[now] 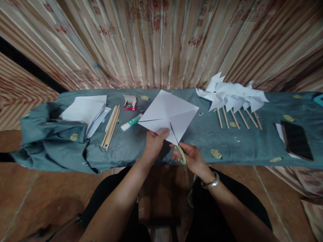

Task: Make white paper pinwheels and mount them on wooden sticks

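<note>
A square sheet of white paper point(174, 104) is turned corner-up in the middle, with creases meeting near its centre. One slit runs inward from its left corner. My left hand point(154, 143) grips the lower left edge, thumb on top and the other fingers hidden underneath. At the bottom corner, my right hand point(190, 155) holds scissors with pale green handles point(182, 156). Their dark blade lies over the paper, pointing from that corner toward the centre. Just left of the sheet lies a green and white glue stick point(131, 122).
Paper pinwheels point(232, 95) on sticks lie at the right, near a dark phone point(297, 140). To the left are wooden sticks point(111, 127), a small red box point(130, 103) of metal pieces and stacked white paper point(85, 109). A green cloth point(156, 158) covers the table; a curtain point(161, 43) hangs behind.
</note>
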The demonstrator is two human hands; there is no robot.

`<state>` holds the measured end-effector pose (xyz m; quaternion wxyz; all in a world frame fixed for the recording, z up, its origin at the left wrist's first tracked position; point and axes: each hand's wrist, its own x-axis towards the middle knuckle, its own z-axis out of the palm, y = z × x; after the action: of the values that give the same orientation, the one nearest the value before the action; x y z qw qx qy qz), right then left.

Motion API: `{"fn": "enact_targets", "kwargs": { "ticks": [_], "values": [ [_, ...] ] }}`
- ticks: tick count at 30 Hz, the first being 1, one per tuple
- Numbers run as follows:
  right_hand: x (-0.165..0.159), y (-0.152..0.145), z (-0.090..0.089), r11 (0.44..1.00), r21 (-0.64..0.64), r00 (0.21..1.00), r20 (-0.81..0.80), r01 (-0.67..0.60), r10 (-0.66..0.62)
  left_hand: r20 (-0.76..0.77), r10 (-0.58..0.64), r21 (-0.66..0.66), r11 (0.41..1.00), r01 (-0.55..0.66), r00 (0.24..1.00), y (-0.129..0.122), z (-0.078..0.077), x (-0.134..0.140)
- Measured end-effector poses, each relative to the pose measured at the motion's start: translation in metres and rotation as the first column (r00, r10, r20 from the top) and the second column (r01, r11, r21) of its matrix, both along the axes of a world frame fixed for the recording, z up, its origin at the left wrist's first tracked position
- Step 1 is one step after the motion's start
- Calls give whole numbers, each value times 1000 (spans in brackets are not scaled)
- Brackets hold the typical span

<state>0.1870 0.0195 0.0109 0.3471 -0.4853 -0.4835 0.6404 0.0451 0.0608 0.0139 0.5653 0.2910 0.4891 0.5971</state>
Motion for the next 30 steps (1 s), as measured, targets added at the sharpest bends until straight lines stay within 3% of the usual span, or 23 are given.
{"fn": "enact_targets", "kwargs": {
  "ticks": [30],
  "values": [
    [-5, 1, 6, 994, -73, 997, -21, 76, -77, 4, 4, -1, 1000, -4, 1000, -1, -1, 1]
  ]
}}
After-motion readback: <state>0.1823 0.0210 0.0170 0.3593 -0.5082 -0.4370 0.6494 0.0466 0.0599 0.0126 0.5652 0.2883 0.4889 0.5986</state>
